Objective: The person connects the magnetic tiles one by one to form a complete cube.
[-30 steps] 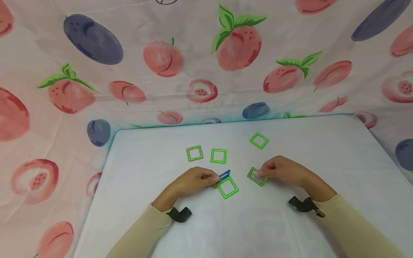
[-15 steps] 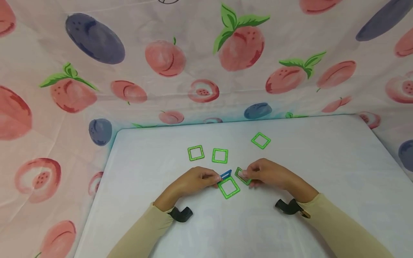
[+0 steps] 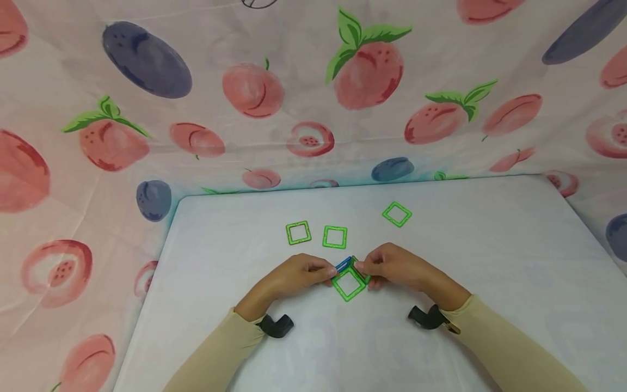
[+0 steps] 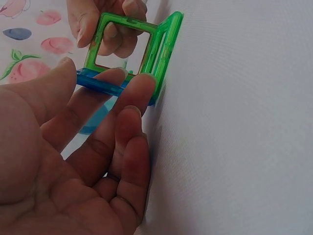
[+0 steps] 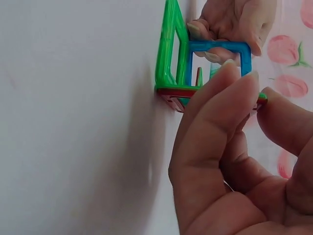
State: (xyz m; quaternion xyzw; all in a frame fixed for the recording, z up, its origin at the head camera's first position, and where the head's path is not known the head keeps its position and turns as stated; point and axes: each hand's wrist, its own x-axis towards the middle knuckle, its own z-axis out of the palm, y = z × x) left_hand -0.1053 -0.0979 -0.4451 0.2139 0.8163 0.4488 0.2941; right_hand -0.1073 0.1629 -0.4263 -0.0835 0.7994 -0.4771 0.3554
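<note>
A green square magnetic tile (image 3: 339, 291) lies flat on the white table between the hands. At its far left edge a blue magnetic tile (image 5: 244, 55) stands up, and my left hand (image 3: 297, 276) pinches it between thumb and fingers. My right hand (image 3: 401, 268) pinches a second green tile (image 4: 129, 21), upright along the flat tile's far right edge. In the left wrist view the three frames meet close together at one corner. Fingers cover part of the blue tile and the right-hand tile.
Three more green square tiles lie flat farther back: one at left (image 3: 288, 234), one near the middle (image 3: 334, 247) and another at right (image 3: 404, 208). A fruit-print cloth (image 3: 196, 65) hangs behind the table (image 3: 235, 218). Black curved pieces (image 3: 277, 326) sit at both wrists.
My right hand has moved left with its green tile and brought it against the flat green tile beside the blue one. My left hand has stayed in place, holding the blue tile.
</note>
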